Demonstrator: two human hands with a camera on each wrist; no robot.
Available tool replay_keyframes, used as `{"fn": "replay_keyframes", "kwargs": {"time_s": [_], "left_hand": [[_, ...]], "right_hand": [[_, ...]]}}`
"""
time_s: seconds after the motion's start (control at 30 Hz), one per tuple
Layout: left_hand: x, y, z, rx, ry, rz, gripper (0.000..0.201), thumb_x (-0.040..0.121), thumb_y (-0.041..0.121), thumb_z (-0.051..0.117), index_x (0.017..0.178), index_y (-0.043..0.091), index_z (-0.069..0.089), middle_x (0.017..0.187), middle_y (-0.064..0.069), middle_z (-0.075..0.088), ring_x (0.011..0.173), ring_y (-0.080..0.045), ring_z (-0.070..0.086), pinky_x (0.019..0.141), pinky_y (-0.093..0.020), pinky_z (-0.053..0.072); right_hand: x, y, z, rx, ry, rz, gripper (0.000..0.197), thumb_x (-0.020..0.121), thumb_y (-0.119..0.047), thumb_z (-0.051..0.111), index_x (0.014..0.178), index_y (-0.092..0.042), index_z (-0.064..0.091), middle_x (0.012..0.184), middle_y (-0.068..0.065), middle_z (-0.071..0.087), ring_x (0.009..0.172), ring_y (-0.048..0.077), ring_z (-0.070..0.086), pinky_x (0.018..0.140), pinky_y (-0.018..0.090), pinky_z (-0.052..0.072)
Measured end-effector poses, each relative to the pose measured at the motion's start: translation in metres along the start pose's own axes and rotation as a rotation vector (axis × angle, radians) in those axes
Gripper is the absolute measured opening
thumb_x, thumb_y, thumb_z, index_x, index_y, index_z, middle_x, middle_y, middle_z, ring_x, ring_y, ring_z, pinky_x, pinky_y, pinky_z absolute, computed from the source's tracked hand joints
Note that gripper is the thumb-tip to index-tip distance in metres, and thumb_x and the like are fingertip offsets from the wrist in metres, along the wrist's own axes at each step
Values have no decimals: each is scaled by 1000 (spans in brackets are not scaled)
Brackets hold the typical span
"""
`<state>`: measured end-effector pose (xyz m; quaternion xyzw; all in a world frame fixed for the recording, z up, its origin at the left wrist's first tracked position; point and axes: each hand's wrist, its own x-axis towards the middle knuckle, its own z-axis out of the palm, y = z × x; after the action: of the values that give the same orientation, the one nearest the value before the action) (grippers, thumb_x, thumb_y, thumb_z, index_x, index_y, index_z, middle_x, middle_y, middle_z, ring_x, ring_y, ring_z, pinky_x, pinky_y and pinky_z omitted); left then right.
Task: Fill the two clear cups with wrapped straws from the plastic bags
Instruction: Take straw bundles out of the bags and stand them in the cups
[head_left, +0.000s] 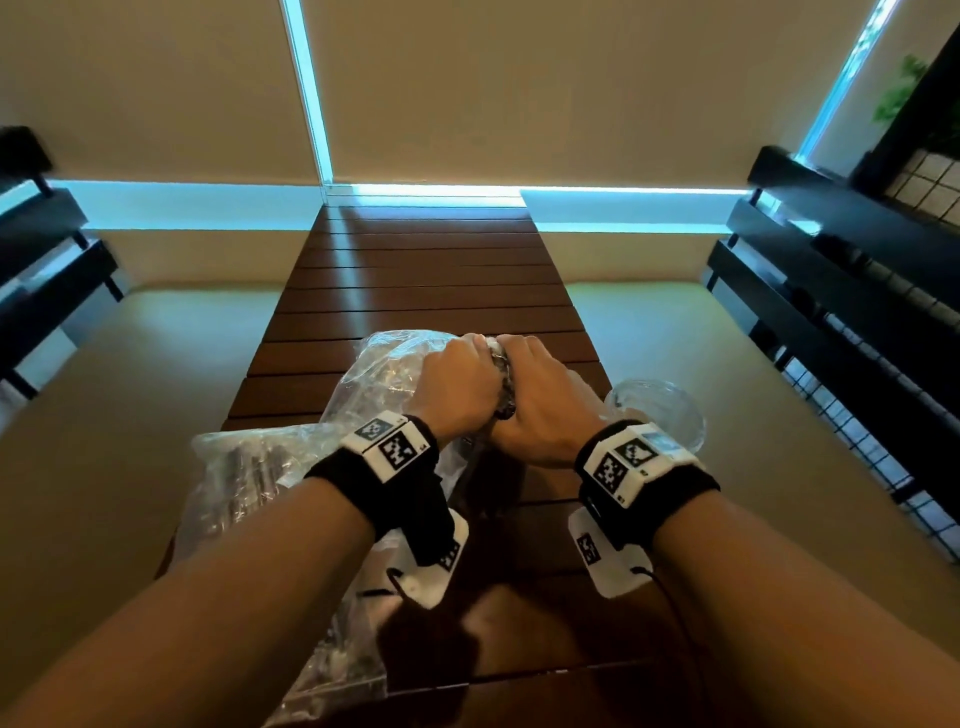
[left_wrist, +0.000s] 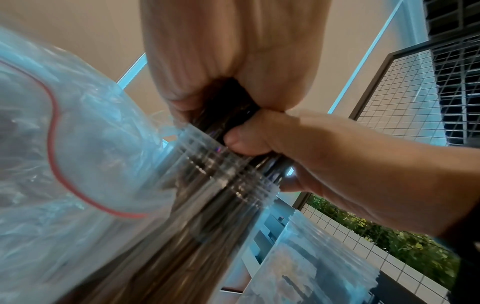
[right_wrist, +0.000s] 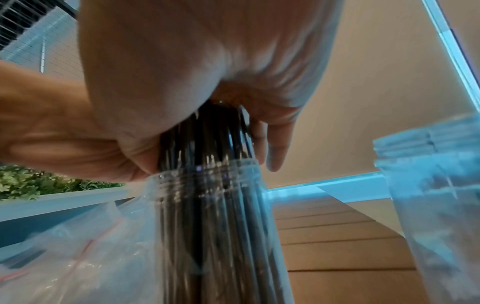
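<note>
A dark bundle of wrapped straws (right_wrist: 207, 135) stands upright with its lower part inside a clear cup (right_wrist: 207, 185). Both hands are curled round the bundle's top, above the cup's rim. In the head view my left hand (head_left: 457, 384) and right hand (head_left: 545, 405) press together over the straws (head_left: 503, 379) and hide this cup. The left wrist view shows the same straws (left_wrist: 233, 117) and the cup's ribbed rim (left_wrist: 228, 172). A second clear cup (head_left: 660, 410) stands just right of my right hand. Two clear plastic bags (head_left: 249, 467) (head_left: 384, 364) with straws lie to the left.
The dark slatted wooden table (head_left: 431, 270) runs away from me between pale cushioned seats. The bag's red seal line (left_wrist: 54, 144) is close to the left hand. Black rails and a wire-mesh fence (head_left: 857, 364) stand at the right.
</note>
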<state>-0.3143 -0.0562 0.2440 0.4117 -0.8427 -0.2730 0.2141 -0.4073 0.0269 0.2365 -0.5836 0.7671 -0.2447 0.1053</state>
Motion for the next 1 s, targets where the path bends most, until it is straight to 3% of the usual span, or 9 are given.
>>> {"fn": "replay_keyframes", "kwargs": {"time_s": [0.17,0.4,0.5,0.57,0.67,0.77,0.83,0.93,1.0], "left_hand": [[1,-2,-3,-54,-43,-18,39,108,23,28,94,5,60,91,-12,63,92,-32,62,76,-32,36],[-1,-8,-28,-87,-129,4,37,105,33,39,105,11,69,103,-10,72,100,-27,65,89,-37,51],[-13,-6,-39,-107,-136,-16,41,105,37,39,129,12,62,120,-7,69,113,-24,62,92,-28,44],[-20,-13,-53,-127,-88,-33,46,105,41,39,139,14,54,118,0,67,107,-14,58,86,-23,36],[-30,-45,-84,-122,66,-83,30,102,36,50,116,16,66,104,4,68,94,-13,59,80,-24,37],[-48,-89,-112,74,54,-191,17,93,32,58,89,18,67,89,0,69,90,-24,64,74,-29,42],[-69,-107,-122,355,-221,-162,18,89,37,62,82,20,64,90,-3,69,89,-26,64,70,-29,42],[-109,-121,-123,784,-583,-38,26,83,43,68,83,17,65,87,-4,68,80,-25,61,65,-28,43],[-135,-132,-120,900,-605,-25,29,82,45,71,85,18,62,90,-5,66,82,-27,64,65,-31,45]], "right_hand": [[-8,-5,-1,52,32,69,83,70,-53,75,139,-31,34,133,-3,48,114,28,60,93,43,51],[-10,-7,4,99,126,180,93,63,-54,80,140,-26,38,129,2,50,112,25,58,93,38,50],[-11,-8,2,87,101,192,97,61,-54,83,141,-26,36,131,3,49,114,25,57,92,37,49],[-12,-7,-3,44,25,200,110,57,-57,86,146,-25,30,137,5,45,121,27,53,96,37,47],[-17,-12,-10,1,-6,204,133,51,-79,75,155,-25,12,154,9,27,139,32,36,111,49,39],[-30,-41,-4,-144,392,16,95,68,-77,55,144,-21,40,140,8,46,125,30,48,100,49,45],[-41,-70,10,-128,508,-206,50,79,-52,61,117,-19,60,113,5,60,101,27,57,84,42,48],[-58,-103,49,-33,124,-429,11,85,-29,61,88,-19,59,83,-2,63,76,22,59,66,39,52],[-69,-116,81,-112,-178,-503,9,87,-28,57,89,-20,57,84,-2,63,75,24,61,65,40,53]]}}
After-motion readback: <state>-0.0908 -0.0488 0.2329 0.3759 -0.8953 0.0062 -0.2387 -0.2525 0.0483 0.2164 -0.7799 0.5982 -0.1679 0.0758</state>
